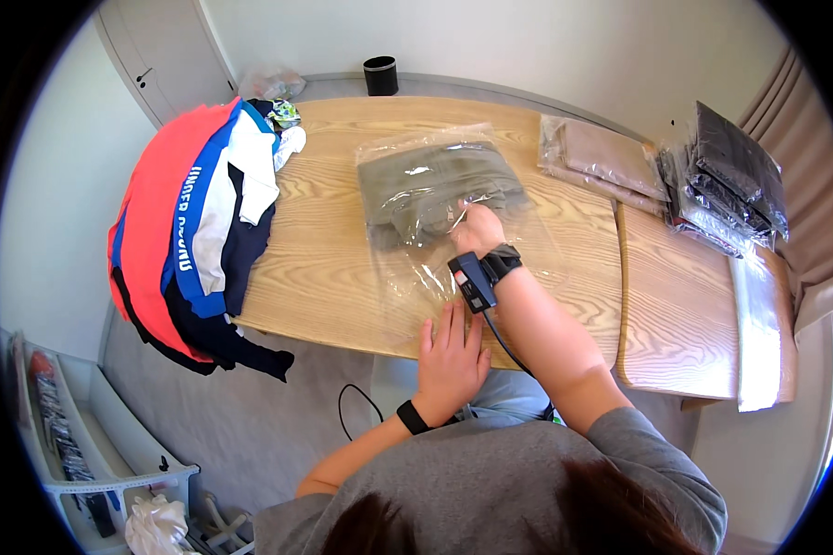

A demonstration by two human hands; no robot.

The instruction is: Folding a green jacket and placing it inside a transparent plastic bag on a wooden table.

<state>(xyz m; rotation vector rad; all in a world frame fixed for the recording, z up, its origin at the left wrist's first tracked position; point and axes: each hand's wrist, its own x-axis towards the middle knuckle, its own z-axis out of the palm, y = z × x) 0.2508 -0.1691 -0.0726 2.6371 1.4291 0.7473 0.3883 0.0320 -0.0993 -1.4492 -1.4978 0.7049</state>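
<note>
A folded olive-green garment (435, 171) lies in a clear plastic bag (416, 277) on the wooden table in front of me. My right hand (478, 229) is at the garment's near right part, its fingers curled closed on the cloth. Whether that hand is inside the bag or on top of it, I cannot tell. My left hand (453, 356) rests with outstretched fingers at the bag's near end, by the table edge, holding nothing. A small dark device with a cable (473, 281) is strapped to my right wrist.
Loose clothes (162, 231) in coral, blue, white and black hang over the table's left end. Bagged beige garments (606, 157), a stack of dark bagged garments (736, 176) and flat clear bags (755, 333) lie right. A fabric bin (125, 476) stands lower left; a black wastebasket (380, 76) stands beyond.
</note>
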